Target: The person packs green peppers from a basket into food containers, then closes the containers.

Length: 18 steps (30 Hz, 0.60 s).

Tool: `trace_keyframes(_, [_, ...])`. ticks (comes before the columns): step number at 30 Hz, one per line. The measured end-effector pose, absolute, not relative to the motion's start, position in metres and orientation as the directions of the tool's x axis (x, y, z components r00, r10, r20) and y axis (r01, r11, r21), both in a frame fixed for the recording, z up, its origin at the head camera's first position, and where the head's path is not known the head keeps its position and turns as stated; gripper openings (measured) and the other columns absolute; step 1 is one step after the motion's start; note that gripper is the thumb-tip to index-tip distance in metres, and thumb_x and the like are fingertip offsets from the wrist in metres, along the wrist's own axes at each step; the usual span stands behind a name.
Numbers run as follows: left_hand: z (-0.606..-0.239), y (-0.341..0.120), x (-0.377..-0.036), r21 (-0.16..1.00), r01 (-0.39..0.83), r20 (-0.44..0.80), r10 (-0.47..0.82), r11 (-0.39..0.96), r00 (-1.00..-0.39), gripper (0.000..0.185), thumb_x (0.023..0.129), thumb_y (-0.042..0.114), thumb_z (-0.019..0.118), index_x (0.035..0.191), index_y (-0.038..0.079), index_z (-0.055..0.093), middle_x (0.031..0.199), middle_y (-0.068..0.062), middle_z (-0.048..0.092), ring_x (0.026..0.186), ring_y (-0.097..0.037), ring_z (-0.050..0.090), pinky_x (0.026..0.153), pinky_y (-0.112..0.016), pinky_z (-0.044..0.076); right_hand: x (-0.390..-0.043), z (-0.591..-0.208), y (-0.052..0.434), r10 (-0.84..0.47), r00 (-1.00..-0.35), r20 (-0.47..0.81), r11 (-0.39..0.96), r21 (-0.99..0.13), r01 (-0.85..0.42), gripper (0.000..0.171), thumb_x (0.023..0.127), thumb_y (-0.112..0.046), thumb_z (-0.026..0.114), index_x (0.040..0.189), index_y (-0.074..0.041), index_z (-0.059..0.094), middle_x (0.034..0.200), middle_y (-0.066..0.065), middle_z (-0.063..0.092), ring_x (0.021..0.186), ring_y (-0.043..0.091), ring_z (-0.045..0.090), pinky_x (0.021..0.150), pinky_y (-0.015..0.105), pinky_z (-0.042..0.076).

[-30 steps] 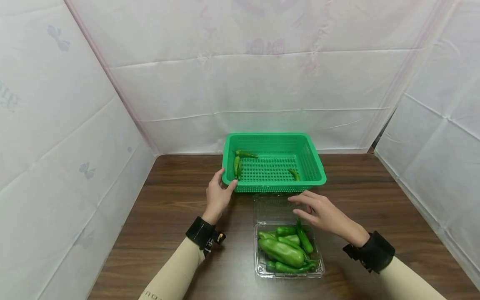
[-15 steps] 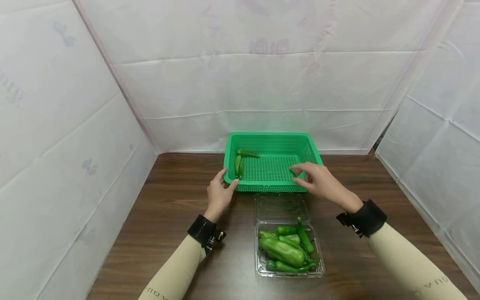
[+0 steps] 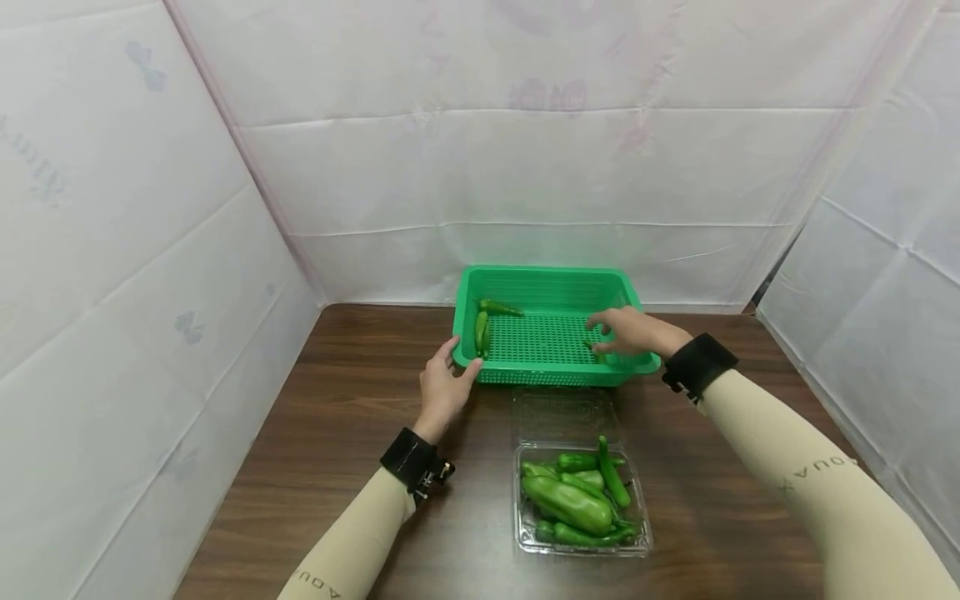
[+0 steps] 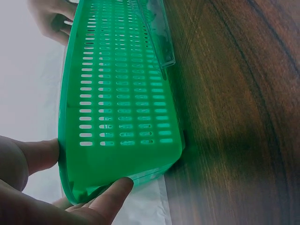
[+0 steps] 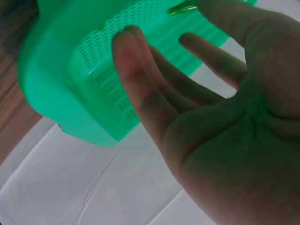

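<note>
In the head view, a green perforated basket (image 3: 551, 377) stands at the back of the table. My left hand (image 3: 444, 390) holds its front left corner, thumb at the rim (image 4: 63, 126) and a finger against the outer side. My right hand (image 3: 626, 331) hangs over the basket's right part, fingers apart and nothing between them. A small green chili pepper (image 3: 600, 358) lies under it, partly hidden. Several more green peppers (image 3: 481, 332) lie in the basket's left end. In the right wrist view, a piece of green pepper (image 5: 183, 7) shows beside the fingers.
A clear plastic clamshell box (image 3: 517, 533), lid (image 3: 562, 417) laid back towards the basket, stands in front. It holds several green peppers (image 3: 566, 502) of mixed sizes. The wooden table (image 3: 337, 433) is enclosed by white sheeting (image 3: 375, 167) at the back and sides.
My right hand has moved from above the clamshell box forward, over the right part of the basket. The left hand stays at the basket corner. The view has shifted slightly.
</note>
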<state>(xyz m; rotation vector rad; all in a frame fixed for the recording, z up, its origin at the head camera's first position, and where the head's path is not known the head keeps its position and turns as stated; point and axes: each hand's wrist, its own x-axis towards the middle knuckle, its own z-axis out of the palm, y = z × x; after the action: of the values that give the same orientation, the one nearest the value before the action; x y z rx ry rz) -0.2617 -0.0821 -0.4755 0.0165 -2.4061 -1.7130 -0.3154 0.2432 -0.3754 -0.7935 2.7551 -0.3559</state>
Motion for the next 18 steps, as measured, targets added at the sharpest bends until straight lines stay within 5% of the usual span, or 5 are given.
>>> trace_keyframes(4, [-0.477,-0.082,-0.263,0.937,0.114,0.160,-0.115,0.331,-0.980,0.064,0.096,0.020,0.075,0.152,0.007,0.048,0.142,-0.020,0.059,0.126,-0.035,0.061,0.103,-0.050,0.053,-0.331,-0.376,0.240,-0.506,-0.820,-0.269,0.857,-0.263,-0.442,0.052,0.099,-0.018,0.071,0.142,0.005,0.055,0.128,0.033,0.061,0.118,0.048,0.060,0.087,0.048,0.058])
trace_keyframes(10, [-0.480,-0.084,-0.263,0.932,0.114,0.163,-0.117,0.344,-0.980,0.064,0.096,0.022,0.076,0.152,0.008,0.049,0.142,-0.019,0.058,0.126,-0.034,0.061,0.102,-0.045,0.054,-0.350,-0.382,0.233,-0.441,-0.810,-0.386,0.895,-0.257,-0.365,0.051,0.099,-0.014,0.071,0.143,0.005,0.054,0.115,0.027,0.068,0.084,0.035,0.071,0.066,0.040,0.058])
trace_keyframes(18, [-0.478,-0.083,-0.262,0.928,0.117,0.169,-0.117,0.355,-0.979,0.064,0.096,0.023,0.076,0.153,0.010,0.049,0.144,-0.019,0.056,0.127,-0.034,0.060,0.103,-0.045,0.053,-0.357,-0.389,0.228,-0.383,-0.795,-0.470,0.923,-0.230,-0.309,0.037,0.098,-0.008,0.070,0.134,-0.001,0.064,0.148,0.034,0.045,0.066,0.023,0.065,0.055,0.029,0.053])
